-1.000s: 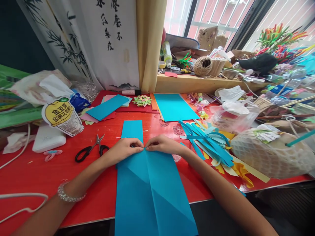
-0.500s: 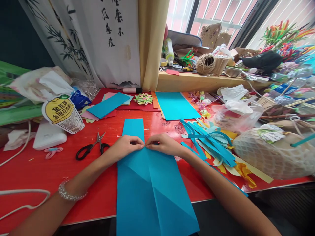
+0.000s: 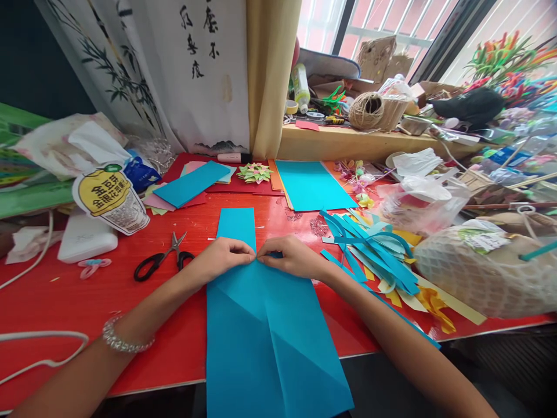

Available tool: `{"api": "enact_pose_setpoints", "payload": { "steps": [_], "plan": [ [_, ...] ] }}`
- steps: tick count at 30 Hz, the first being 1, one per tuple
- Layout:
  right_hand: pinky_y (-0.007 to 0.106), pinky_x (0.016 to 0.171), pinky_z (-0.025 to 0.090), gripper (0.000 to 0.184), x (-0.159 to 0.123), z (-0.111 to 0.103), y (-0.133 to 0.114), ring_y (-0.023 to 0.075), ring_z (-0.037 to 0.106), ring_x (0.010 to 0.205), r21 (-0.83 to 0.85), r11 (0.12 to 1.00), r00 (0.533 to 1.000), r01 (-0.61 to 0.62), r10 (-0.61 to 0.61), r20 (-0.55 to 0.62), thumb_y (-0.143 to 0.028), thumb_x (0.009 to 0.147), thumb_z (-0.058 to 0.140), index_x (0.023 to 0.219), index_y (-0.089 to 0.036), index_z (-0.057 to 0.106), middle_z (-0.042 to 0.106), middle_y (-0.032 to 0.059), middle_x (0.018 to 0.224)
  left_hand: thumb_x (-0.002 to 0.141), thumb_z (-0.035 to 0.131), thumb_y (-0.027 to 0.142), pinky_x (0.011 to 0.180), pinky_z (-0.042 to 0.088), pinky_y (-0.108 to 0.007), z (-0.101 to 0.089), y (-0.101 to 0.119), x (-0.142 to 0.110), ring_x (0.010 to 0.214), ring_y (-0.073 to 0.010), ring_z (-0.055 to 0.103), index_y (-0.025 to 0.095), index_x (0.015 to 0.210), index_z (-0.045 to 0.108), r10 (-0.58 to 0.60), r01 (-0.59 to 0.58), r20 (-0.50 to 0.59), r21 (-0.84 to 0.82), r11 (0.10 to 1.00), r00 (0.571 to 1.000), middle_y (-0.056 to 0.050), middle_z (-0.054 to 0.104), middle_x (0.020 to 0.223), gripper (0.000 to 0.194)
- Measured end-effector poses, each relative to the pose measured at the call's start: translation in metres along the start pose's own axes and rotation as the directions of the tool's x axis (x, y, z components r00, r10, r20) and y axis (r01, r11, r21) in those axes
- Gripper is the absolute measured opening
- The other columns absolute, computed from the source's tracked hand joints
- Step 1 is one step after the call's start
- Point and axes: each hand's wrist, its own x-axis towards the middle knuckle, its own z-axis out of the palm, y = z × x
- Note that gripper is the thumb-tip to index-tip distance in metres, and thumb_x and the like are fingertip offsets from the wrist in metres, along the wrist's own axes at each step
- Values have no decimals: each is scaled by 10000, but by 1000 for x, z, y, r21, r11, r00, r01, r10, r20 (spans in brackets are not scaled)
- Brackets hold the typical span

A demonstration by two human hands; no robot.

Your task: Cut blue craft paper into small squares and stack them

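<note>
Our fingers (image 3: 248, 259) pinch the far edge of the large blue sheet (image 3: 243, 348), left hand (image 3: 224, 255) and right hand (image 3: 291, 256) all but meeting, fingertip to fingertip, at the top of its lengthwise crease. From there the sheet lies toward us, its long axis running back between our forearms and past the table's near edge, with slanting creases on either side; neither hand is clearly nearer to it. Our forearms slope in from the two lower corners, wrists bent a little inward and thumbs pointing at each other. Just beyond our hands a narrower blue piece (image 3: 237, 219) shows on the red table (image 3: 165, 337). Scissors (image 3: 175, 251) lie near our left wrist, blades spread, and paper offcuts (image 3: 387, 261) heap up beyond our right forearm.
</note>
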Motion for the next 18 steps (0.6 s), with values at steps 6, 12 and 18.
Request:
{"api": "enact_pose_setpoints", "payload": {
  "steps": [6,12,18],
  "plan": [
    [218,674,414,204,-1,2,1,131,576,769,-39,999,999,32,-32,-5,-196,850,455,923,-153,641,655,36,887,675,578,380,725,443,-293,1,0,0,849,-230,597,170,786,692,-19,19,-3,-23,1000,1000,-33,692,848,263],
    [227,672,417,206,-1,2,2,133,578,769,-92,995,999,49,-47,18,-210,859,451,940,-160,635,652,38,893,694,569,364,714,440,-283,1,1,0,843,-220,593,164,787,683,-24,25,13,-17,1000,1000,-32,684,853,248],
    [236,673,426,226,0,-1,2,140,586,789,-118,993,1000,1,1,12,-237,877,429,935,-158,632,659,47,915,708,572,403,743,437,-276,-2,0,2,882,-218,594,177,840,682,-4,3,31,14,1000,1000,-27,687,906,284]
  ]
}}
